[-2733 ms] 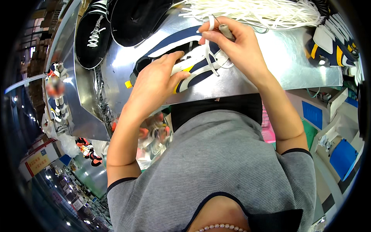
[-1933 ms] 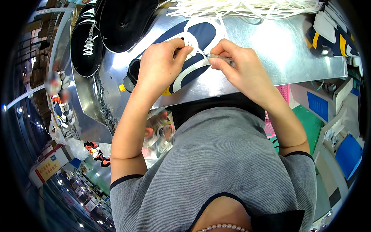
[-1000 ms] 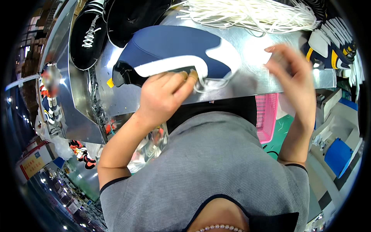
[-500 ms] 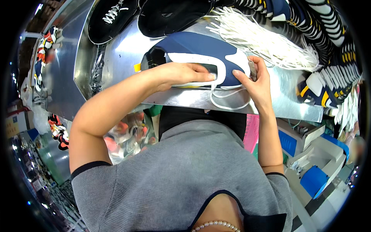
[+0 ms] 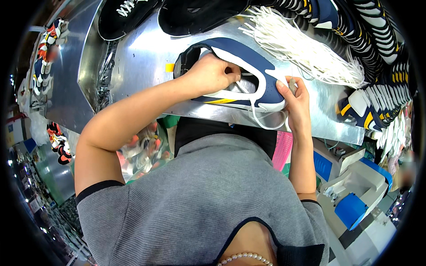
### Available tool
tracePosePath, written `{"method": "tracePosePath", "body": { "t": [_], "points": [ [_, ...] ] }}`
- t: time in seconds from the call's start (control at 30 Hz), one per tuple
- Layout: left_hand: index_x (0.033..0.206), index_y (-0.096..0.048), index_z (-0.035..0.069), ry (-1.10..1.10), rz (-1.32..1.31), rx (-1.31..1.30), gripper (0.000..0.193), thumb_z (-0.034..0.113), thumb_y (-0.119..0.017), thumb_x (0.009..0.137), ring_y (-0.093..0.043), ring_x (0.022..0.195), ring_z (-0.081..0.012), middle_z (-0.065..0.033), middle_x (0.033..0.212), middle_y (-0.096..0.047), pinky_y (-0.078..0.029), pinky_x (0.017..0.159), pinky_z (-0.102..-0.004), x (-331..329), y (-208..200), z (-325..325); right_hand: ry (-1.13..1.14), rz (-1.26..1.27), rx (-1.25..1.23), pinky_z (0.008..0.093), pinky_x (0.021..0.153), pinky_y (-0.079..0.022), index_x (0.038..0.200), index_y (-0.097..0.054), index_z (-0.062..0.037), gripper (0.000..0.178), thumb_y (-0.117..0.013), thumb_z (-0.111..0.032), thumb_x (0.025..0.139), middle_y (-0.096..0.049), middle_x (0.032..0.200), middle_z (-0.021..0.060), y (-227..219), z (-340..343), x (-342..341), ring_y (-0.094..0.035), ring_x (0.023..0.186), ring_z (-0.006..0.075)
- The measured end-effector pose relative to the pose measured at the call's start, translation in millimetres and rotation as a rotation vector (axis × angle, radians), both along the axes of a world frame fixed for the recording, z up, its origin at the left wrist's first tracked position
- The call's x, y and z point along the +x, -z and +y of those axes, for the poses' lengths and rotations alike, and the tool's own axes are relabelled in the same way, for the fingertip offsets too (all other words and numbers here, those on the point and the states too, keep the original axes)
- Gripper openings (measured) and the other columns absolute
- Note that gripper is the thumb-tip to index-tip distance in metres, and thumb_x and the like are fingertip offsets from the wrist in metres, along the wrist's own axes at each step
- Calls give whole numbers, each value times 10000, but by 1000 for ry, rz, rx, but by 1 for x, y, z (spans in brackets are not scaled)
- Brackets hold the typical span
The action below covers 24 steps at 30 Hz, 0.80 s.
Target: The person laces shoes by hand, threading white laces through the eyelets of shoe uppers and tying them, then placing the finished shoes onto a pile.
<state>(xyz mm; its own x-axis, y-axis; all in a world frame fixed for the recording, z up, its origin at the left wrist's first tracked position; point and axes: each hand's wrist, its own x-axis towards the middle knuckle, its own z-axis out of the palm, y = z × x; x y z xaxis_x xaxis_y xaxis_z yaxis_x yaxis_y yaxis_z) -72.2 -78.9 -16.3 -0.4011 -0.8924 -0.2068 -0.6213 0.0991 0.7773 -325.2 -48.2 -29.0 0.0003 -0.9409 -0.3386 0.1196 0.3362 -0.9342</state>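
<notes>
A navy and white shoe upper with yellow accents lies on the metal table in front of me, its opening facing up. My left hand reaches over that opening, thumb and fingers pinched on a white shoelace that shows partly inside it. More of the lace hangs in a loop over the upper's near side. At the right end, my right hand grips the white toe with the thumb on top. A small greyish thing shows between its fingers; its kind is unclear.
Black shoe uppers lie at the far side of the metal table. A bundle of white laces is at the far right. Rows of stacked navy, white and yellow uppers stand beyond it. A blue and beige machine stands below right.
My left hand has moved from the opening's near rim up over its middle, now pinching the lace. The upper has tilted, showing more of its opening and its yellow near side.
</notes>
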Motion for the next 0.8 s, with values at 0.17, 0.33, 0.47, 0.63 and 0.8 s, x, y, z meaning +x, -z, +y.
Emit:
{"method": "tracePosePath", "body": {
  "t": [0.17,0.33,0.47,0.63,0.8],
  "points": [
    [894,-758,67,-27,179,7,108,140,-726,822,-684,765,-170,-52,829,-734,-530,747,-297,-4,1,-3,-25,-17,-12,267,710,-547,1091,-519,16,416,-797,-175,848,-642,957,124,-9,5,1,-640,797,143],
    [885,-712,21,-48,-121,-287,81,73,-690,828,-669,784,-227,-117,886,-699,-526,711,-338,6,-29,4,62,-54,-39,260,722,-536,1098,-532,17,417,-800,-183,848,-641,962,114,6,6,0,-633,821,133],
    [919,-670,13,-102,-362,-867,69,28,-671,852,-665,805,-242,-120,937,-689,-517,700,-333,52,-57,13,103,-128,-52,253,744,-523,1141,-537,20,445,-800,-192,851,-645,982,109,8,8,0,-629,836,124],
    [906,-674,14,-626,-927,-862,89,81,-655,851,-659,853,-341,-145,911,-690,-518,774,-412,225,-68,19,208,-186,-81,240,725,-509,1163,-533,10,443,-793,-177,857,-640,998,99,10,10,-19,-624,829,117],
    [979,-694,9,-700,-618,-727,149,133,-663,902,-627,721,-193,-87,835,-693,-504,708,-324,230,-66,36,57,244,-160,297,716,-519,1152,-567,-32,443,-748,-331,880,-670,1005,119,20,2,-24,-647,774,168]
  ]
}}
